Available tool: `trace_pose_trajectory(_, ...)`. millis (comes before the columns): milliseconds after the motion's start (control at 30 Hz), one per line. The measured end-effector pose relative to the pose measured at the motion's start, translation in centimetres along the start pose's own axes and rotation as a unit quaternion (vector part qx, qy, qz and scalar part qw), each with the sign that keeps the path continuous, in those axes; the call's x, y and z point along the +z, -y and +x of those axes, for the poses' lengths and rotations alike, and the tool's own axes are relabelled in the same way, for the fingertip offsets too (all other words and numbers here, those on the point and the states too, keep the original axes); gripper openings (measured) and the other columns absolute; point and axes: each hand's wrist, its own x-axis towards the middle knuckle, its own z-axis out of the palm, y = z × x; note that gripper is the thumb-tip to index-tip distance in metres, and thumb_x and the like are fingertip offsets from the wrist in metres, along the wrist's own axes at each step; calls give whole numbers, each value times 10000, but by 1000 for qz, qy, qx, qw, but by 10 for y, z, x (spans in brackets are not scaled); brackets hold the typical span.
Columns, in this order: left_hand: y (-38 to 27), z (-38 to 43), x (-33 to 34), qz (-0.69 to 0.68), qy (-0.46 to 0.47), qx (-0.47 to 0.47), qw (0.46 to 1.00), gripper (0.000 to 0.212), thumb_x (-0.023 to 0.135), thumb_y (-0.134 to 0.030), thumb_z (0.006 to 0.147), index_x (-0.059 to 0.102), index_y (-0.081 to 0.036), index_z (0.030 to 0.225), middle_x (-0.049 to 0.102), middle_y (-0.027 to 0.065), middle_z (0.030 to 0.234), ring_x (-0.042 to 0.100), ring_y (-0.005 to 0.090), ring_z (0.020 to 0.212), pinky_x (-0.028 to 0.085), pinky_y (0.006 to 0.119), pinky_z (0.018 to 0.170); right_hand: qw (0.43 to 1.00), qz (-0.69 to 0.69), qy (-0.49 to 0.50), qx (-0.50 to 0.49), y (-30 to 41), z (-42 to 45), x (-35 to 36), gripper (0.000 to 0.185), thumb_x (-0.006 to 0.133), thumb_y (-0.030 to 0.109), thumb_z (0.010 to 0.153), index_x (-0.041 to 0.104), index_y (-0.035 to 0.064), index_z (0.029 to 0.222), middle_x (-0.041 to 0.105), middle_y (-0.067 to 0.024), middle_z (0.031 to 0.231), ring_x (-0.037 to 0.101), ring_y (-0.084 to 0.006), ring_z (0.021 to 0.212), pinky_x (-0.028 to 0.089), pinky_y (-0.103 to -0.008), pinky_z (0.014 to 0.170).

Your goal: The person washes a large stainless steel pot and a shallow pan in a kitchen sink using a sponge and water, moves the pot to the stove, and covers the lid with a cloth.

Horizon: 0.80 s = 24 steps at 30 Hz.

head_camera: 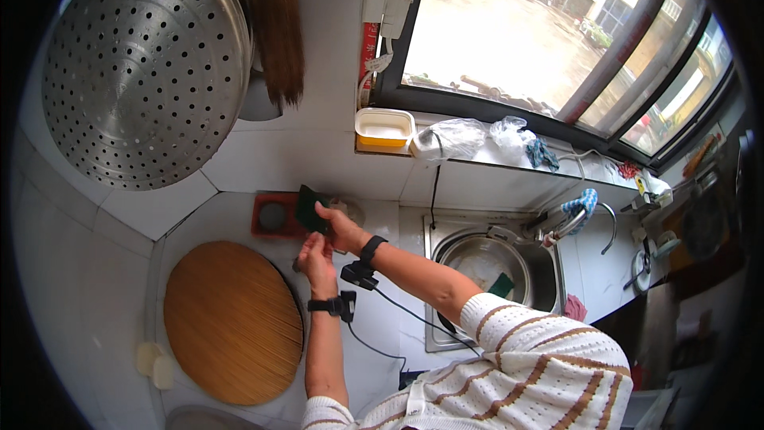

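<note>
A dark green scouring pad is pinched in my right hand, thumb on its face. Just below, my left hand has its fingertips bunched near the pad's lower corner; whether they grip it cannot be told. Behind the pad sits a red tray with a round grey piece in it. A glass container stands partly hidden behind my right hand. Black straps with small devices and cables are on both wrists.
A round wooden board lies left of my forearms. The steel sink at right holds a metal basin with another green pad. A large perforated steamer and a brush hang upper left. Bags line the windowsill.
</note>
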Motion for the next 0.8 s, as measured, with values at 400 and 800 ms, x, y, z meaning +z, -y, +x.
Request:
trace_pose_trajectory(400,69,-149,21,326,260,-247,875,149,628,-50,779,581,-6,914,613,47,784,591,112,669,475,209,617,988,128,25,-79,24,-235,-93,495,550,324,850,464,-20,1195,504,-227,1178,503,-356,1094,378,-489,961)
trace_pose_trajectory(800,196,-251,-10,574,100,-265,769,538,693,-158,723,467,63,1160,556,102,960,541,167,831,457,278,705,818,-321,-465,-110,53,-459,-311,220,591,128,669,606,-30,822,595,-93,732,579,-206,701,443,-306,607)
